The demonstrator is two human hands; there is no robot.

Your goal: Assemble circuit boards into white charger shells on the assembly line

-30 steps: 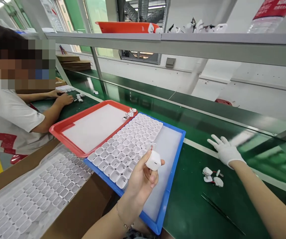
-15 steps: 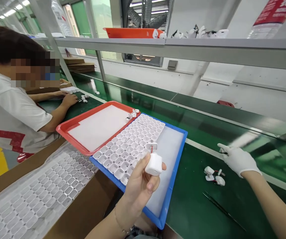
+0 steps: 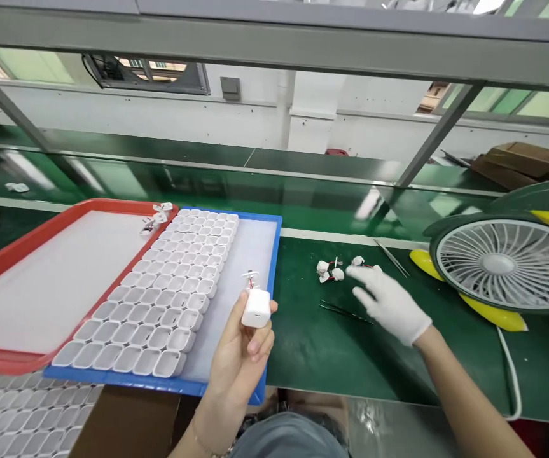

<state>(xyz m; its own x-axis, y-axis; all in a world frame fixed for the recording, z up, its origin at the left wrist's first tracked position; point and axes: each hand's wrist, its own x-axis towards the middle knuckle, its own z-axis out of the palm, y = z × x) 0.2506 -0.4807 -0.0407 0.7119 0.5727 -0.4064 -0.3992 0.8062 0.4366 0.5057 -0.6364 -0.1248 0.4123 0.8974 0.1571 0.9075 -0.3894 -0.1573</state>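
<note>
Upright in my left hand (image 3: 243,356) is a white charger housing (image 3: 256,308), pinched between thumb and fingers. A small plug plate (image 3: 250,275) stands above it, joined by red wire. My right hand (image 3: 391,305), in a white glove, reaches over the green bench with its fingers apart and nothing visible in them. Close to its fingertips lies a white wired part (image 3: 358,261), partly hidden by the glove. Just left of it sit more small white wired parts (image 3: 330,271). Dark tweezers (image 3: 345,312) lie nearer to me.
A blue tray (image 3: 274,254) holds rows of open white housings (image 3: 159,305). An orange-red tray (image 3: 97,205) overlaps at left, with plug parts (image 3: 157,218) on its corner. Silver tweezers (image 3: 392,257) and a fan (image 3: 496,264) stand to the right. A shelf (image 3: 274,41) crosses above.
My view has swung right, so the co-worker is out of frame and the fan has come in. My gloved hand is nearer the wired parts, fingers spread. My left hand still holds the charger housing.
</note>
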